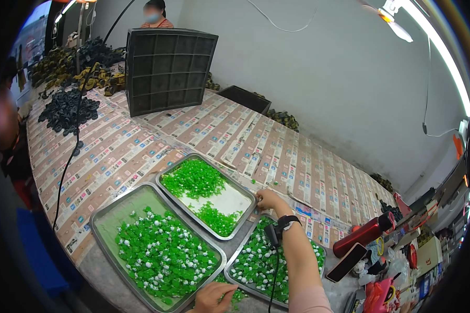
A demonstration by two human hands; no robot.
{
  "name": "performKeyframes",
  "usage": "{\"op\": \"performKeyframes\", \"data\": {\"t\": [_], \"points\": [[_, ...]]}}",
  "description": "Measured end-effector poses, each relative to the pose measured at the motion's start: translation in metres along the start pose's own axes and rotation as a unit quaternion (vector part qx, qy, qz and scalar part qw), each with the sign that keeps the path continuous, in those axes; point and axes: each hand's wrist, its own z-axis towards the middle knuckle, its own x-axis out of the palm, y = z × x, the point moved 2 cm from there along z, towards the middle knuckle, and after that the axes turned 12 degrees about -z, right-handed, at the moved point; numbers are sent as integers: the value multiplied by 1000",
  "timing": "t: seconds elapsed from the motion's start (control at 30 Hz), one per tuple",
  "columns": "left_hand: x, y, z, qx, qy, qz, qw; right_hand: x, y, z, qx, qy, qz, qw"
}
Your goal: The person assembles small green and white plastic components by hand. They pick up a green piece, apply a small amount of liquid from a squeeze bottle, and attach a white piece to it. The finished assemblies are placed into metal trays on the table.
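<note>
My right hand (269, 200) reaches forward, its fingers curled at the right corner of a metal tray (194, 233) that holds small bright green plastic pieces (196, 177) in two heaps. My left hand (214, 298) is at the lower edge, thumb and fingers drawn together; whatever they hold is too small to make out. Beside it lies a larger metal tray (105, 245) full of green pieces with white ball-like parts (164, 250). Under my right forearm, another tray of green and white pieces (253, 261) is partly hidden. A black band with a cable circles my right wrist.
A red bottle (363, 235) and a phone (347, 262) lie at the right, near mixed clutter. A large dark crate (169, 70) stands on the patterned table covering (235, 135), a person behind it. Dark parts (68, 109) are heaped at the far left, where a black cable hangs.
</note>
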Motion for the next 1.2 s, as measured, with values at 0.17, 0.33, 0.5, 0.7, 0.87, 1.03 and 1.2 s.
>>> {"op": "performKeyframes", "data": {"t": [0.17, 0.33, 0.5, 0.7, 0.87, 1.03, 1.2], "points": [[-1, 5, -1, -36, -1, 16, 999, -15, 5, 7, 15, -75, -30, 997], [-1, 7, -3, -97, 10, 9, 995, -28, -5, 47, 56, -279, 7, 959], [0, 7, 2, -77, -5, 9, 997, -6, 2, 75, 118, -278, -86, 949], [0, 9, 2, -87, -15, 32, 996, -12, -14, 80, 45, -261, -16, 964], [0, 12, 1, -98, -18, 13, 995, -27, -62, 62, 192, -445, -52, 873], [0, 15, -1, -126, -19, 0, 992, -17, -86, 69, 205, -324, -19, 923], [-3, 13, 1, -71, -24, 41, 996, -23, -76, 60, 188, -351, 5, 917]]}}
